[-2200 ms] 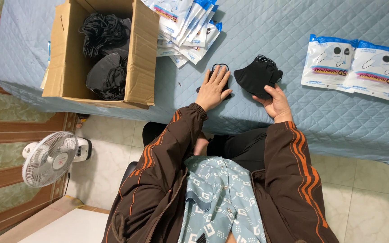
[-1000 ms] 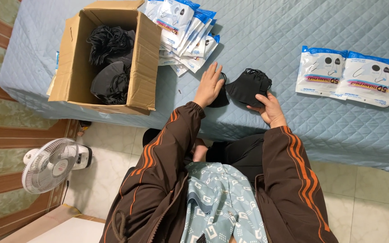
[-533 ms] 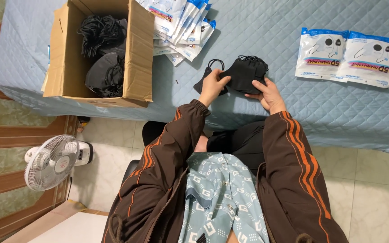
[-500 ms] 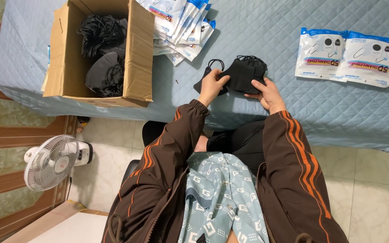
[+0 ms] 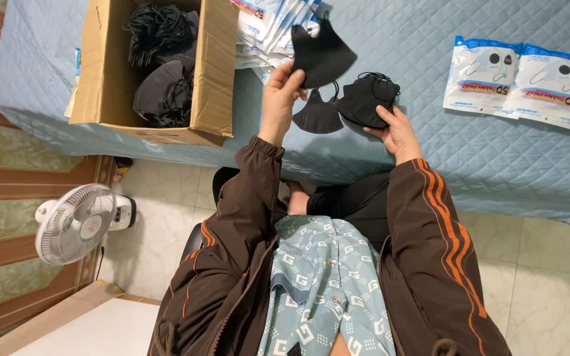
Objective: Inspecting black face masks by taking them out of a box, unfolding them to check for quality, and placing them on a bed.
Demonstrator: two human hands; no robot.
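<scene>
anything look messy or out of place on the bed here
Nothing is damaged or spilled. The stack of blue-and-white flat packets beside the brown cardboard box is fanned out unevenly. A black fabric mask lies loose on the blue quilted cover, between the left hand and right hand.

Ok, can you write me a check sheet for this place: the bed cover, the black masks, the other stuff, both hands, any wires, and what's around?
Surface: blue quilted cover, flat.
Job's things: single black mask lifted off the cover; bundle of black masks in hand; flat black mask below the lifted one.
Clutter: cardboard box open, with more black masks inside; stack of white and blue packets beside it; two sealed packets at right.
Hands: left hand pinches the single black mask; right hand grips the bundle.
Cables: nothing seen for certain.
Surroundings: white fan on the tiled floor; wooden frame at left.
</scene>
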